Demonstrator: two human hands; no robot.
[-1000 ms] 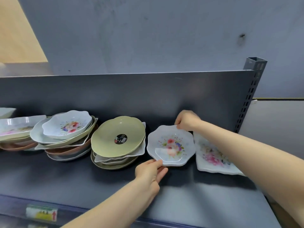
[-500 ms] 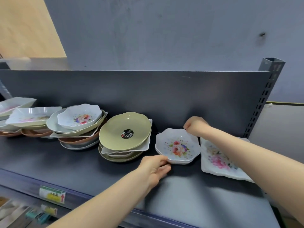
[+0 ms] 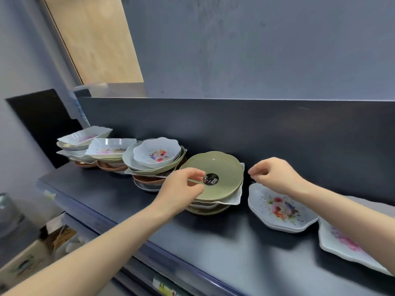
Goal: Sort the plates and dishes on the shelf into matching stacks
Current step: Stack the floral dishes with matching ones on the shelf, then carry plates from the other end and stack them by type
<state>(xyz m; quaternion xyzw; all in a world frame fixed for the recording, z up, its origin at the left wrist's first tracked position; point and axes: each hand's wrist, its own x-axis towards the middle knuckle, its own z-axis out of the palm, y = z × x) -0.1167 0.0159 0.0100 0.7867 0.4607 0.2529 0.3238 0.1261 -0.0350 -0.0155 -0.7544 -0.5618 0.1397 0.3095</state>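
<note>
A round green plate [image 3: 224,174] with a black sticker tops a mixed pile in the middle of the dark shelf [image 3: 213,242]. My left hand [image 3: 183,189] pinches its near left rim between thumb and fingers. My right hand [image 3: 275,176] hovers with loosely curled fingers and holds nothing, just above the far edge of a small stack of scalloped white floral plates [image 3: 282,210]. At the far right lies a square white plate with pink flowers [image 3: 346,244]. Another scalloped floral dish [image 3: 157,153] sits on top of a mixed pile to the left.
Further left stand more mixed piles with square floral dishes [image 3: 111,147] on brown and green plates. The shelf's dark back panel [image 3: 299,129] rises right behind the piles. Boxes and clutter [image 3: 32,257] sit below the shelf at the left.
Both hands have let go of the scalloped floral plate, which now rests on its stack. My left hand moved up to the green plate's rim; my right hand lifted off. The view swung left.
</note>
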